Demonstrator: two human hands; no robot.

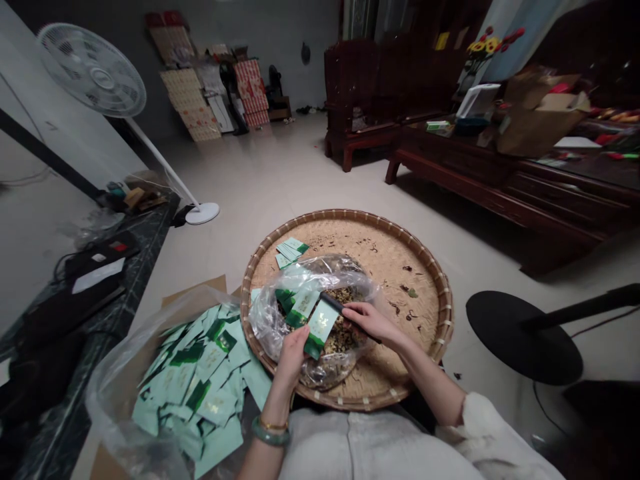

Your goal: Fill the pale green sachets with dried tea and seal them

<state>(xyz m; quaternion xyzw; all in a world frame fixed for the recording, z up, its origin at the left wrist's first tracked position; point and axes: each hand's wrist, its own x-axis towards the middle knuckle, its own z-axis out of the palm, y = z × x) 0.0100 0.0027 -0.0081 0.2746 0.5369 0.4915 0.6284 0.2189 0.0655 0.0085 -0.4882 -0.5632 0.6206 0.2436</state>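
Observation:
My left hand [295, 350] is closed on the lower edge of a pale-green sachet [324, 320] with a dark-green end. My right hand [371, 321] grips a black stick-like tool [332, 303], whose tip lies at the sachet's upper edge; its exact kind is unclear. Both hands are over an open clear plastic bag [265, 320] holding dried, leafy bits [345, 341] in brown and yellow. More sachets [303, 304] lie at the bag's left side, partly behind the held one. Beneath everything is a round woven bamboo tray [390, 267], close to my lap.
Left of the tray, a large plastic-lined box [115, 373] holds a heap of filled-looking green sachets [200, 380]. A small stack of sachets [291, 251] rests at the tray's far left. A white fan [203, 213], a black round stand base [523, 337] and a dark wooden table [500, 180] stand around.

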